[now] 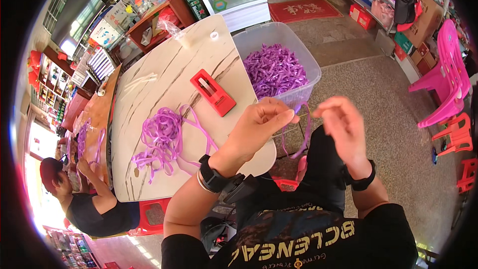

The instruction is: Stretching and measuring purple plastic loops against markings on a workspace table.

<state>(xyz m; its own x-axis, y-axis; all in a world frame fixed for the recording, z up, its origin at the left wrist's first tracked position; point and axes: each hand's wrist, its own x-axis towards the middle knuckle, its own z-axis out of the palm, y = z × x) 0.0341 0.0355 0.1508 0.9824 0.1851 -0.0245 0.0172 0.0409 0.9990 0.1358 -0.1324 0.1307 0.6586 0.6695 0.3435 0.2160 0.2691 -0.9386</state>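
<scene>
My left hand (268, 122) is closed in a pinch on a purple ribbon (306, 133), beside the table's right edge. A loop of that ribbon hangs down over my lap. Just to the right, my right hand (344, 127) is raised with its fingers bent toward the left one; motion blurs them, so whether they grip anything is unclear. A tangled heap of purple ribbon (162, 132) lies on the marble-patterned table (169, 77), with strands trailing toward my left forearm. A red case (213, 92) with a slot in its top lies farther back on the table.
Beyond my hands stands a clear plastic tub (311, 62) holding many folded purple ribbon pieces (276, 72). White sticks (141, 82) lie on the table. At the left, another person (94, 204) sits handling purple ribbon. Pink chairs (445, 77) stand at the right.
</scene>
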